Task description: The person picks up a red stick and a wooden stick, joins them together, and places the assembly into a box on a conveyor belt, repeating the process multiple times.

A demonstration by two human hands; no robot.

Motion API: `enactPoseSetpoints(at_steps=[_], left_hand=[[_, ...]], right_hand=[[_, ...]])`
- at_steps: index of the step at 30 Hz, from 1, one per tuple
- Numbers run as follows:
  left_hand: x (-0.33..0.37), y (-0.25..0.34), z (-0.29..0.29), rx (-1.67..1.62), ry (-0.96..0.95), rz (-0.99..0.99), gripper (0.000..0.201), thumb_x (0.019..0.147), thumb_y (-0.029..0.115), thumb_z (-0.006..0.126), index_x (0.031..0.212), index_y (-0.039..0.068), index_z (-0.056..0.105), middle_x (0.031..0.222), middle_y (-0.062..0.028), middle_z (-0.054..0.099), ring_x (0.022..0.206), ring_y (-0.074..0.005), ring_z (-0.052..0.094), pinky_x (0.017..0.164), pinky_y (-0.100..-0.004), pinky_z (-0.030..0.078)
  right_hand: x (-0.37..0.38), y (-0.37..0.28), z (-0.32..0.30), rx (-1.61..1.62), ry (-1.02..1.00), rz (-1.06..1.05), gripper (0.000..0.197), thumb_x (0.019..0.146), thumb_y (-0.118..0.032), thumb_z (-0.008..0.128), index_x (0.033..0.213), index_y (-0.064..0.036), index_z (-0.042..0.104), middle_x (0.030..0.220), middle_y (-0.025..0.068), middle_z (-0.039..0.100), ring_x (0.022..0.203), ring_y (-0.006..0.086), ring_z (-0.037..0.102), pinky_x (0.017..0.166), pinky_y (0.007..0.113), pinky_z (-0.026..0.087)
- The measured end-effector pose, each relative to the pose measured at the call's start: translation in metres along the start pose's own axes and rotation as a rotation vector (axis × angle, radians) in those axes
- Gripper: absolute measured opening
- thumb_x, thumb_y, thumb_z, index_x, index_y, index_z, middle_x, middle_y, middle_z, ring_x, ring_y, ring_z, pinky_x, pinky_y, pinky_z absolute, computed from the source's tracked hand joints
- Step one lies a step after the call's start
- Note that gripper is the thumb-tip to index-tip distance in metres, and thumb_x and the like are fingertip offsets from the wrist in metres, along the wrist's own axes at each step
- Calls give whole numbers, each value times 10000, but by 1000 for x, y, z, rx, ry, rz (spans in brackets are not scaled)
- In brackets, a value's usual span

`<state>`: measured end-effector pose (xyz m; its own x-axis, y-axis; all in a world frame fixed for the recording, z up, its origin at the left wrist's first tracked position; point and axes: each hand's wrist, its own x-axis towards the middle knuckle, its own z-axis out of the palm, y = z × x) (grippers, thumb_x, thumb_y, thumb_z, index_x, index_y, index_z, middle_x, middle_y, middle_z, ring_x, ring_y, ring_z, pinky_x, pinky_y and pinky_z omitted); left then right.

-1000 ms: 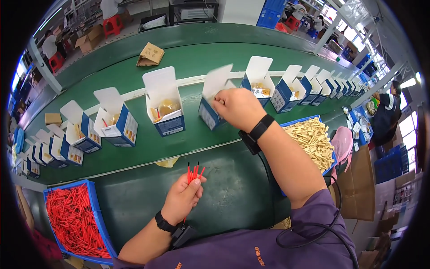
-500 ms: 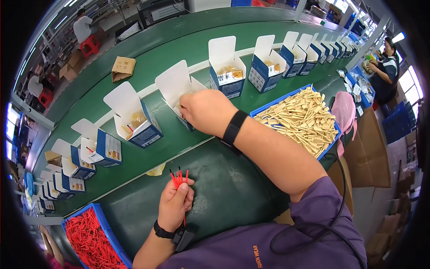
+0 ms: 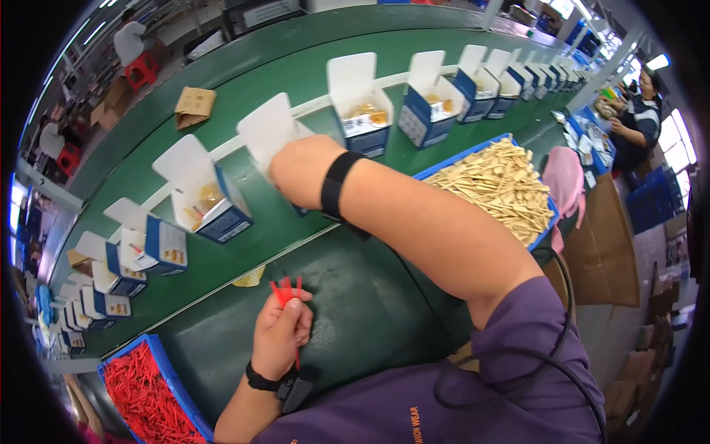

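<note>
Head view: the left hand [image 3: 279,337] is curled shut, its fingers [image 3: 296,305] pinching a small bundle of red sticks [image 3: 286,290] whose tips fan out just above the knuckles, with one thin end hanging below the palm. The sticks are thin, bright red and slightly splayed. The right hand [image 3: 303,169] reaches across the green belt [image 3: 296,74] to an open white-and-blue box [image 3: 270,133], its fingers hidden behind the back of the hand, so whether they are open or closed cannot be told. More such boxes stand in a row on either side of that hand. Below and left of the left hand sits a blue bin [image 3: 166,385] of red sticks; right of the right forearm, a blue bin [image 3: 549,226] of pale sticks [image 3: 495,185].
</note>
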<state>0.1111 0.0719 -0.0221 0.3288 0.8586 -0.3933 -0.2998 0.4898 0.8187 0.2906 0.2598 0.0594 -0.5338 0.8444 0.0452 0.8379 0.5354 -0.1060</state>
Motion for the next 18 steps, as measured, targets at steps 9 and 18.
enactPoseSetpoints(at_steps=[9,18], left_hand=[[-23,7,-39,-13,42,18,227,1053,227,497,1185,53,560,736,-21,562,508,-56,386,452,-207,307],[-75,34,-82,-118,37,43,249,1060,236,485,1233,62,525,652,24,444,489,-46,354,443,-203,280]], right_hand=[[-110,-4,-6,294,534,66,178,851,-195,686,913,-31,711,851,142,713,763,324,685,706,406,552],[-214,24,-18,-115,-151,754,136,761,-126,655,835,-39,728,858,176,704,791,340,684,741,435,541]])
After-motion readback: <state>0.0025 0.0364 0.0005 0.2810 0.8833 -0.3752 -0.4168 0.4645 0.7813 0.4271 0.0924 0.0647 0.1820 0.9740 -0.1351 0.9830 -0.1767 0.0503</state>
